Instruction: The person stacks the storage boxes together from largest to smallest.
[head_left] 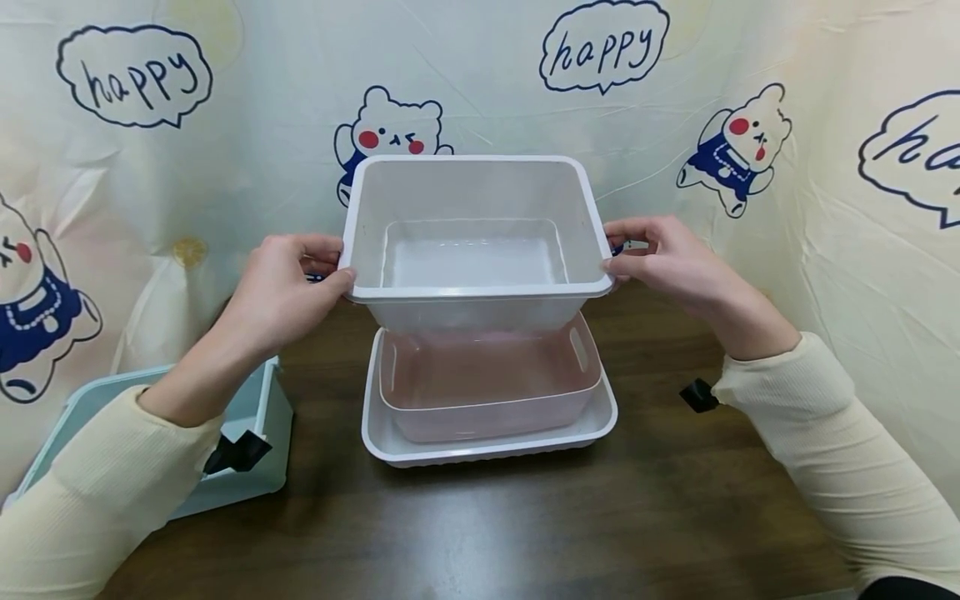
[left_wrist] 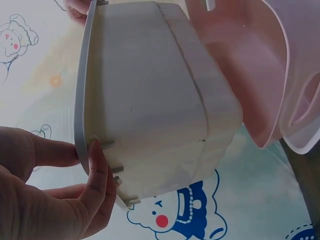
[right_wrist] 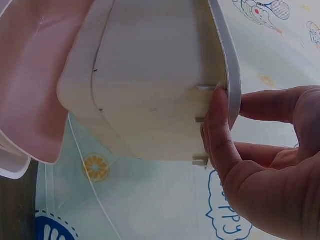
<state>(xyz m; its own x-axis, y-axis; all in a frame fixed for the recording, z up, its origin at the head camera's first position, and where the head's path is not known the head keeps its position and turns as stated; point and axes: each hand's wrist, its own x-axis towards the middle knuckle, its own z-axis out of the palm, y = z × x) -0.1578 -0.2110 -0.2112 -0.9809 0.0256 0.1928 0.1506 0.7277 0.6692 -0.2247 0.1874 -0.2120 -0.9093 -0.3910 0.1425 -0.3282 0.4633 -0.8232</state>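
A white rectangular plastic bin (head_left: 472, 187) hangs tilted in the air, its inside facing me. By its left rim my left hand (head_left: 281, 279) pinches it, thumb on the rim and fingers behind. The right hand (head_left: 667, 254) does the same at the right rim. Both wrist views show the bin's outer wall (left_wrist: 150, 100) and small ribs under the rim, with fingertips (right_wrist: 218, 107) against them. Below and just behind the bin's lower edge, a pink bin (head_left: 487, 421) with handle slots sits in a shallow white tray (head_left: 390, 450). The held bin hides part of the pink one.
A light blue bin (head_left: 277, 437) stands on the dark wooden table (head_left: 480, 533) at the left, partly behind my left forearm. A patterned cloth (head_left: 495, 100) with bears and "happy" bubbles hangs behind and at the sides. Black clips or straps (head_left: 699, 396) hang near the sleeves.
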